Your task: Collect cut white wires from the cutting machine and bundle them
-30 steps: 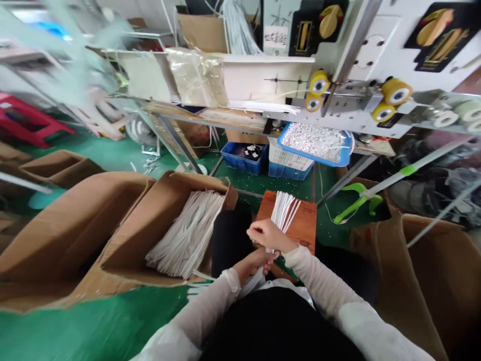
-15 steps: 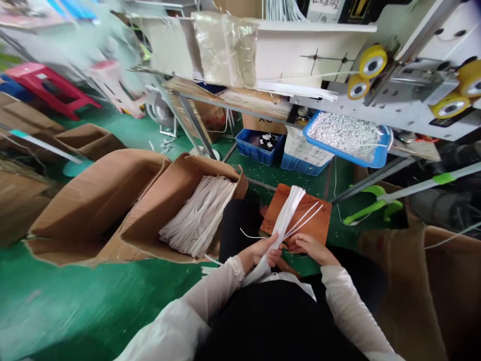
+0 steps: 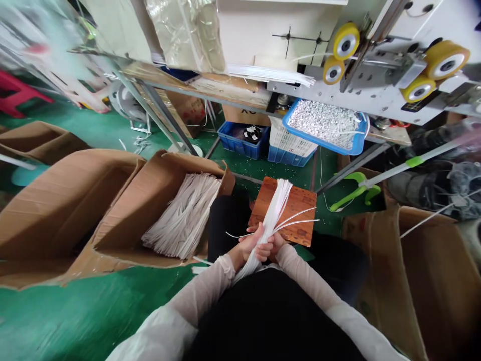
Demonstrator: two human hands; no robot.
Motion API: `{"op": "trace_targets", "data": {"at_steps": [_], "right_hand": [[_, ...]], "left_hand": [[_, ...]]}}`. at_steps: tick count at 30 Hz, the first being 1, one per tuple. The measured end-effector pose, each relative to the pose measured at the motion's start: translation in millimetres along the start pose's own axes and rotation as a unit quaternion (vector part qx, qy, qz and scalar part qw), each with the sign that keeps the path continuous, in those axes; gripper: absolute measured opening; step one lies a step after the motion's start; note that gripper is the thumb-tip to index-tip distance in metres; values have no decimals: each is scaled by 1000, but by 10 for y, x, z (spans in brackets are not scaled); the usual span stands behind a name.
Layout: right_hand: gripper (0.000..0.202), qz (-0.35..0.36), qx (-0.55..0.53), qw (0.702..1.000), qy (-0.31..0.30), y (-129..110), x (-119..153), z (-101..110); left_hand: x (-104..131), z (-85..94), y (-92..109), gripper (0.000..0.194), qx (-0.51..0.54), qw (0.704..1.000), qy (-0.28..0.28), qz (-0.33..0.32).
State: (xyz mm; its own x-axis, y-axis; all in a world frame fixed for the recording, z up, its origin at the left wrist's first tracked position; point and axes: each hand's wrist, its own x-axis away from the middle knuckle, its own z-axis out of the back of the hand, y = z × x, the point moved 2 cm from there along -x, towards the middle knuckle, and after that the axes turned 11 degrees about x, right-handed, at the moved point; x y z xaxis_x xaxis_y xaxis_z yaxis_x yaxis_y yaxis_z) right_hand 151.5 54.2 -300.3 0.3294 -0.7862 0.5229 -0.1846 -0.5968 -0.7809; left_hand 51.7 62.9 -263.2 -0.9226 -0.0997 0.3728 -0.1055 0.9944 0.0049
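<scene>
At the far left a red plastic stool [image 3: 22, 95] is partly cut off by the frame edge; below it a large open brown cardboard box [image 3: 63, 195] is seen, and just beside that a second open brown cardboard box [image 3: 128, 200] is filled partway with a pile of long thin white strips [image 3: 184, 220]; farther back, a blue plastic crate [image 3: 240, 149] is set on the green floor [image 3: 93, 306]; near the middle a thick bundle of long white strips [image 3: 277, 203] is gripped by the left hand [image 3: 248, 244], its fingers being curled around the strips; the bundle is held aslant, its upper end spread over a reddish-brown square board [image 3: 300, 198], with a few loose strands splayed to both sides; the bundle is met on its right side by the right hand [image 3: 278, 241], whose fingers are partly hidden, so whether anything is gripped there cannot be told; beyond the board a blue plastic tray [image 3: 323, 142] is heaped with small white pieces [image 3: 319, 120]; above it, yellow rollers [image 3: 345, 41] are mounted on a pale machine panel [image 3: 376, 100]; at the right another open brown cardboard box [image 3: 376, 250] is seen
</scene>
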Motion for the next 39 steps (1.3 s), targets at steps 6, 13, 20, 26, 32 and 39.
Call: {"op": "trace_targets", "data": {"at_steps": [6,13,20,26,32,39], "right_hand": [[33,61,255,963,66,-43,1,70],[9,74,393,907,135,-115,488,558],[15,203,466,851,130,-226,878,506],[28,164,308,930,113,-238,665,339],[28,132,315,933,114,-373,553,336],[16,130,413,886,168,-379,401,301]], "left_hand": [[-20,60,-14,62,-6,999,-33,6],[3,65,-1,46,-139,987,74,1],[-162,163,-61,34,-275,938,203,-52],[-275,112,-86,11,-479,827,283,-84],[207,-206,330,25,-716,622,308,-73],[318,-681,420,29,-848,428,282,-136]]}}
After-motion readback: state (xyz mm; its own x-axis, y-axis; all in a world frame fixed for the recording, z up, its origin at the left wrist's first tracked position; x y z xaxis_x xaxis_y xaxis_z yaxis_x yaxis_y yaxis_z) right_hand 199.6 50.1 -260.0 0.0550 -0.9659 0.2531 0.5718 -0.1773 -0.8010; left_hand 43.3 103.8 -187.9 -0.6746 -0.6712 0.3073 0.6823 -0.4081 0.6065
